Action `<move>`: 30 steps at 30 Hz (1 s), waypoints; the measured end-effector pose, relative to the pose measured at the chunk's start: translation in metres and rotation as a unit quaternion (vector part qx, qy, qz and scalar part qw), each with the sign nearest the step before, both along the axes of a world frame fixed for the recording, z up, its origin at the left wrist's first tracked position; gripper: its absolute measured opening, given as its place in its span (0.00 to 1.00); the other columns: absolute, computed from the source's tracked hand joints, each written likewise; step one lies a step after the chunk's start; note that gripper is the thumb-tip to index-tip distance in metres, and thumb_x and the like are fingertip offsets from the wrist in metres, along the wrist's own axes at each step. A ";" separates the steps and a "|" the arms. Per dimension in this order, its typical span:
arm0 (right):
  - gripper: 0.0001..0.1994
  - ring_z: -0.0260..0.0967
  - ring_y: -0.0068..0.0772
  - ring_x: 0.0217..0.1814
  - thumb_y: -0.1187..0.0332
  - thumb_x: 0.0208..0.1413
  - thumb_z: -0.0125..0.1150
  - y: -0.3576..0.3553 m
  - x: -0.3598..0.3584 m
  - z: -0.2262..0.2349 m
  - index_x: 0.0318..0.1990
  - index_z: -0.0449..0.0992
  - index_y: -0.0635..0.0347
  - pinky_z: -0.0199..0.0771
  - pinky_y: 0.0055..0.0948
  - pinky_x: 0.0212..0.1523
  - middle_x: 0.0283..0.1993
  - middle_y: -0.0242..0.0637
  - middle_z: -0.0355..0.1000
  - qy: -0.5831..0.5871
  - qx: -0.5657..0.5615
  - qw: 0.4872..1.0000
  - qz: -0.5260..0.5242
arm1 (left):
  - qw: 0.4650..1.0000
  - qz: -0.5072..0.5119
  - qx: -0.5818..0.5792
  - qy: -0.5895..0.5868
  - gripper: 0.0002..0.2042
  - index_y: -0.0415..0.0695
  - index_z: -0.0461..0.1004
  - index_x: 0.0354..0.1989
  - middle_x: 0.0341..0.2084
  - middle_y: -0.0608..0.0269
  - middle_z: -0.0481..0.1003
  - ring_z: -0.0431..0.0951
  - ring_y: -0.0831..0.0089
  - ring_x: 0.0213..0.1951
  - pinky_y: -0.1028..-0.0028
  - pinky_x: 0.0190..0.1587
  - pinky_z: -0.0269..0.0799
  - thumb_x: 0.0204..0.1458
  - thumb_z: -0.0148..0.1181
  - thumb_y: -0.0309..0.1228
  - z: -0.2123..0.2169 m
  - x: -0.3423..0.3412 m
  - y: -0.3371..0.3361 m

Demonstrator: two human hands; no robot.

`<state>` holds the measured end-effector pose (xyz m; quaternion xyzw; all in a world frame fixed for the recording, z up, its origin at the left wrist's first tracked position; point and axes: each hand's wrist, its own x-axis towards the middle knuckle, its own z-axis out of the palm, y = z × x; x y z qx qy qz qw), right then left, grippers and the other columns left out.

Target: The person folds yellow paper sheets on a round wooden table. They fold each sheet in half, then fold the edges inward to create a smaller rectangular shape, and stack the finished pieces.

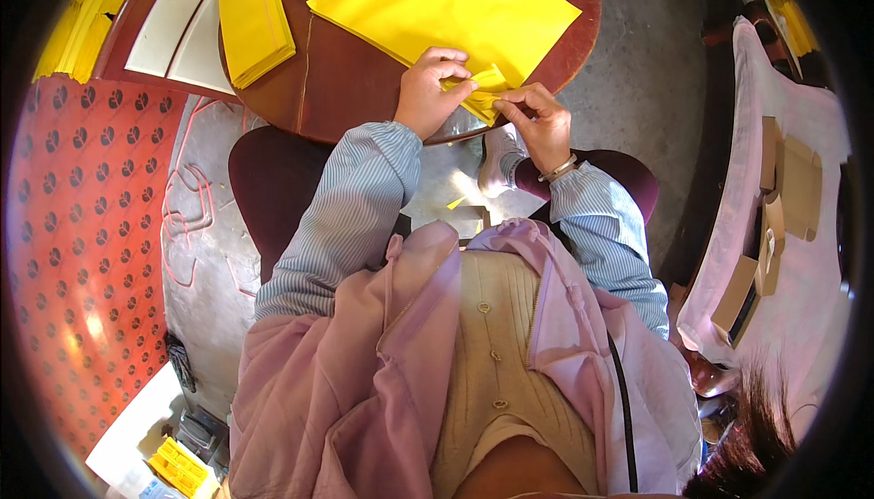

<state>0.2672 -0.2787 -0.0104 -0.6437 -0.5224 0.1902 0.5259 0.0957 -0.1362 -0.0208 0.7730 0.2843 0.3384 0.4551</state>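
Note:
At the near edge of the round brown table (pixel 341 89), my left hand (pixel 428 96) and my right hand (pixel 543 127) meet over folded yellow paper (pixel 482 103). The left thumb and fingers close on its left side. From the right, the other thumb and forefinger pinch its edge. Small folds stick up between the hands. Just beyond lies a stack of large yellow sheets (pixel 455 3), set at a slant, its near corner partly under the hands. I cannot tell whether the folded part is joined to the top sheet.
Narrow yellow sheets are stacked (pixel 255 25) at the table's left. A red patterned panel (pixel 91 217) stands left, with bent pink wire (pixel 189 212) on the floor. Cardboard boxes (pixel 774 226) rest on a pale cloth (pixel 719 253) at right. My knees are under the table's edge.

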 end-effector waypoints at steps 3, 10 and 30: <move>0.05 0.79 0.23 0.38 0.77 0.58 0.74 0.001 0.000 -0.002 0.40 0.85 0.67 0.82 0.23 0.41 0.38 0.32 0.78 0.074 -0.034 0.997 -0.008 | 0.999 -0.034 0.017 -0.012 0.08 0.38 0.85 0.39 0.52 0.55 0.80 0.81 0.63 0.54 0.68 0.57 0.76 0.52 0.72 0.27 -0.001 -0.003 0.005; 0.06 0.79 0.21 0.36 0.76 0.57 0.75 0.002 -0.001 -0.005 0.40 0.84 0.66 0.80 0.22 0.39 0.36 0.32 0.77 0.072 -0.037 0.997 -0.012 | 0.997 -0.061 0.044 -0.016 0.08 0.40 0.85 0.38 0.53 0.55 0.79 0.81 0.61 0.54 0.68 0.56 0.77 0.50 0.73 0.27 -0.002 -0.006 0.006; 0.06 0.78 0.24 0.34 0.77 0.55 0.76 -0.001 -0.001 -0.005 0.39 0.86 0.66 0.78 0.23 0.37 0.35 0.36 0.79 0.057 -0.026 0.998 -0.024 | 0.999 -0.027 0.039 -0.021 0.08 0.38 0.85 0.38 0.51 0.55 0.80 0.82 0.62 0.53 0.69 0.56 0.77 0.52 0.72 0.27 -0.004 -0.001 0.002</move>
